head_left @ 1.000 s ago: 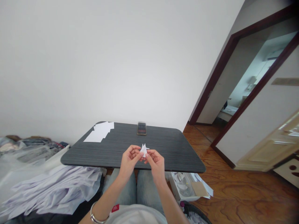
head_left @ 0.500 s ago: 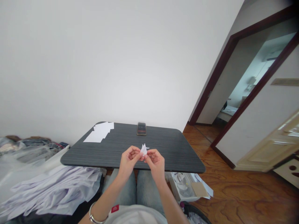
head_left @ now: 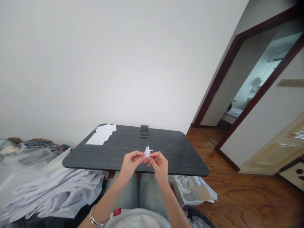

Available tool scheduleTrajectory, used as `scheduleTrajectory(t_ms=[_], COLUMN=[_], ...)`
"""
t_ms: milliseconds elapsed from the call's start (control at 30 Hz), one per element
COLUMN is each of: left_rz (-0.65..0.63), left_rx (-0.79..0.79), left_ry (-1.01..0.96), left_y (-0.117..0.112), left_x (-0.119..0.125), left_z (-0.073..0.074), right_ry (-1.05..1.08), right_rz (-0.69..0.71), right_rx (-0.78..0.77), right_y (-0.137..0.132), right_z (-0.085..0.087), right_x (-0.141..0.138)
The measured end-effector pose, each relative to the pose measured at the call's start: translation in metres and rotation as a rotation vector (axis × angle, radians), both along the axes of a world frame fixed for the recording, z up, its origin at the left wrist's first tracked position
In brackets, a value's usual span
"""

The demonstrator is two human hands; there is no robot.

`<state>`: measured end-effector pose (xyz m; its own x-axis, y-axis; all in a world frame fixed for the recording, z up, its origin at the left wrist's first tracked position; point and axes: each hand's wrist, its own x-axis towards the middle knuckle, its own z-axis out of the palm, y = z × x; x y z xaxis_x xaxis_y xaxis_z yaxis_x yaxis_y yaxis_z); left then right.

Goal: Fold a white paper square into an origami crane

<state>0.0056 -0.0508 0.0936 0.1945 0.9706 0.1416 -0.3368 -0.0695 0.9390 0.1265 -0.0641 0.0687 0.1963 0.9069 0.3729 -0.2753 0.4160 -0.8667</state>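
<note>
The folded white paper (head_left: 147, 151) is held over the six-o'clock side of the desk (head_left: 128, 139), tips aimed at twelve. Its base is pinched by the left hand (head_left: 131, 161) from nine, the right hand (head_left: 160, 162) from three.

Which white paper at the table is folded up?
The small paper piece held between the left hand and right hand; the other sheets lie flat on the table.

The left forearm (head_left: 112, 194) and right forearm (head_left: 172, 200) reach forward, slanting inward. The left grip (head_left: 129, 161) and right grip (head_left: 160, 163) face each other, close together, each pinched between thumb (head_left: 139, 161) and fingers, remaining fingers curled.
</note>
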Motion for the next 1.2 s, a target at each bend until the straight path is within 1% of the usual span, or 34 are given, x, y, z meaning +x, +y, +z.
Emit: scheduleTrajectory(t_ms=[167,400,600,767,933,1100,1200], left_rz=[0.017,0.004,-0.079,-0.069,-0.062,-0.042,-0.033], left_rx=[-0.015,-0.019,0.004,-0.037,-0.058,-0.047,-0.047], left_ry=[0.030,0.023,-0.012,-0.019,-0.023,-0.023,-0.012], left_y=[-0.0020,-0.0006,0.0014,0.0031,0.0047,0.0048,0.0050], left_x=[-0.0004,0.0003,-0.0031,-0.0026,-0.0032,-0.0035,-0.0031], left_z=[0.0039,0.0001,-0.0007,0.0014,0.0002,-0.0003,-0.0007], right_ry=[-0.045,-0.048,-0.093,-0.116,-0.144,0.016,0.007], right_rz=[0.046,0.057,0.037,0.051,0.094,0.120,0.116], right_rx=[0.017,0.147,0.161,0.165,0.130,0.018,-0.010], right_y=[0.0005,0.0036,0.0046,0.0053,0.0021,0.0009,0.0028], right_z=[0.0006,0.0003,-0.0002,-0.0002,0.0031,0.0039,0.0024], right_x=[0.0013,0.0025,0.0042,0.0045,0.0063,0.0060,0.0050])
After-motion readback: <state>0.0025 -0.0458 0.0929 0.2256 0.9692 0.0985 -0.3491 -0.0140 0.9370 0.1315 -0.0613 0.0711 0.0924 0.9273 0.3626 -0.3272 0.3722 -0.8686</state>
